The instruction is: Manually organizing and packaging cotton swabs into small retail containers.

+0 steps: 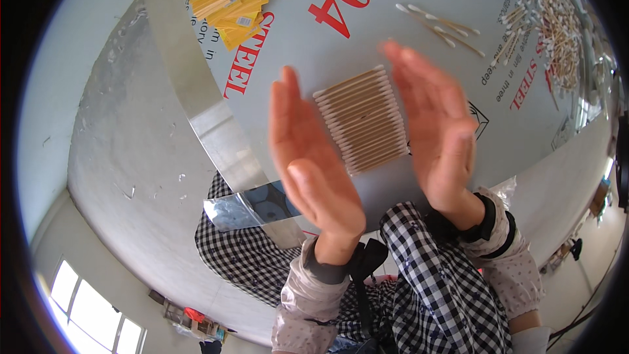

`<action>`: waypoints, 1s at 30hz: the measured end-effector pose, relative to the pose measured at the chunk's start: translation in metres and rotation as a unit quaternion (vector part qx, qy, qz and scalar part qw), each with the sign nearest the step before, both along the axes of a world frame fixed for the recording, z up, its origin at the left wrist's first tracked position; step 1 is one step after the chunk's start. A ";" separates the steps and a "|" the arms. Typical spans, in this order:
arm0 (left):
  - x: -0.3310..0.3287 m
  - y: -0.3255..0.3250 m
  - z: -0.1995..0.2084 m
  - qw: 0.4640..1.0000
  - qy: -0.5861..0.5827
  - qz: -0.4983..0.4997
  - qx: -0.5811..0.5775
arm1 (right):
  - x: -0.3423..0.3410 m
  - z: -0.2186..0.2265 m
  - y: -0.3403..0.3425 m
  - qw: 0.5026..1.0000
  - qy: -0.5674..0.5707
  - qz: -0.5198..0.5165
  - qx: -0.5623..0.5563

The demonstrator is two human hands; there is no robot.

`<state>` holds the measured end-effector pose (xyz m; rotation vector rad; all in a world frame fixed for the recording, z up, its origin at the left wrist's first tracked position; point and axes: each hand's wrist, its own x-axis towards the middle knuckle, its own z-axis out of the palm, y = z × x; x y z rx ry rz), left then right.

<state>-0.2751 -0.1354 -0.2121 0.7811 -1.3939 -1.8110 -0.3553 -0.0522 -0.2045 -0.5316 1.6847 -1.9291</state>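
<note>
A flat row of cotton swabs (362, 120) lies on the table between my two hands, its wooden sticks side by side and white tips lined up at both ends. Along its left end stands my left hand (308, 151), palm turned inward, fingers stretched out. My right hand (438, 131) faces it from the other end, also with straight fingers, a bit blurred at the tips. Neither hand grips anything. Whether the hand edges touch the swab tips, I cannot tell.
Several loose cotton swabs (449, 26) lie beyond my right hand. A large scattered heap of swabs (557, 33) covers the far right. Yellow printed packets (236, 0) are piled at the far left. The metal table edge (219, 134) curves along the left.
</note>
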 end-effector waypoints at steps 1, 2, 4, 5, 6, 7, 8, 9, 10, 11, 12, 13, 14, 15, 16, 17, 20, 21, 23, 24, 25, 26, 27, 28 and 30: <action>0.005 -0.001 0.002 1.000 -0.006 0.027 0.007 | -0.002 -0.001 0.004 1.000 -0.003 -0.001 -0.001; 0.015 -0.002 0.002 0.998 -0.025 0.028 -0.044 | -0.008 -0.001 0.011 0.999 0.040 -0.018 0.000; 0.049 -0.003 -0.003 0.975 -0.124 -0.047 -0.177 | -0.014 0.000 0.024 0.996 0.077 -0.034 -0.003; 0.061 0.000 0.000 0.922 -0.209 -0.122 -0.301 | -0.018 0.008 0.033 0.996 0.065 -0.050 0.030; 0.067 0.009 0.006 0.885 -0.261 -0.176 -0.342 | -0.021 0.015 0.042 0.995 0.051 -0.066 0.062; 0.076 0.023 0.009 0.840 -0.314 -0.231 -0.378 | -0.018 0.012 0.052 0.995 0.048 -0.065 0.065; 0.084 0.037 0.011 0.823 -0.331 -0.258 -0.384 | -0.015 0.012 0.061 0.994 0.040 -0.043 0.089; 0.089 0.048 0.011 0.806 -0.346 -0.272 -0.396 | -0.013 0.013 0.068 0.993 0.031 -0.021 0.114; 0.094 0.052 0.013 0.782 -0.359 -0.302 -0.410 | -0.012 0.015 0.072 0.993 0.030 -0.022 0.112; 0.096 0.053 0.013 0.757 -0.372 -0.331 -0.423 | -0.010 0.017 0.075 0.984 0.077 0.001 0.162; 0.096 0.052 0.012 0.756 -0.374 -0.331 -0.423 | -0.009 0.018 0.076 0.969 0.124 0.023 0.211; 0.096 0.051 0.008 0.718 -0.386 -0.326 -0.479 | -0.009 0.019 0.074 0.970 0.122 0.024 0.210; 0.094 0.048 0.005 0.676 -0.397 -0.321 -0.531 | -0.010 0.021 0.070 0.961 0.168 0.044 0.216; 0.091 0.045 0.005 0.675 -0.399 -0.321 -0.531 | -0.011 0.021 0.067 0.950 0.212 0.064 0.220; 0.084 0.042 0.004 0.712 -0.391 -0.297 -0.503 | -0.015 0.018 0.068 0.939 0.258 0.093 0.210; 0.080 0.039 0.002 0.746 -0.382 -0.271 -0.473 | -0.014 0.019 0.067 0.938 0.257 0.094 0.211; 0.072 0.035 -0.002 0.763 -0.371 -0.258 -0.462 | -0.011 0.021 0.061 0.937 0.248 0.096 0.225; 0.070 0.033 -0.002 0.770 -0.361 -0.267 -0.454 | -0.012 0.021 0.058 0.937 0.249 0.096 0.227; 0.071 0.024 -0.003 0.747 -0.371 -0.271 -0.481 | -0.012 0.020 0.047 0.936 0.255 0.083 0.229; 0.069 0.020 -0.002 0.739 -0.378 -0.252 -0.497 | -0.012 0.021 0.042 0.936 0.254 0.083 0.228; 0.066 0.017 0.000 0.731 -0.385 -0.233 -0.512 | -0.012 0.023 0.036 0.927 0.275 0.088 0.240; 0.064 0.015 0.003 0.718 -0.406 -0.244 -0.510 | -0.012 0.024 0.030 0.917 0.296 0.093 0.252; 0.064 0.015 0.001 0.718 -0.407 -0.243 -0.510 | -0.012 0.023 0.025 0.917 0.295 0.094 0.250; 0.061 0.019 -0.002 0.712 -0.418 -0.250 -0.506 | -0.014 0.023 0.022 0.903 0.329 0.100 0.259; 0.059 0.027 -0.005 0.695 -0.444 -0.265 -0.500 | -0.018 0.021 0.016 0.886 0.363 0.107 0.267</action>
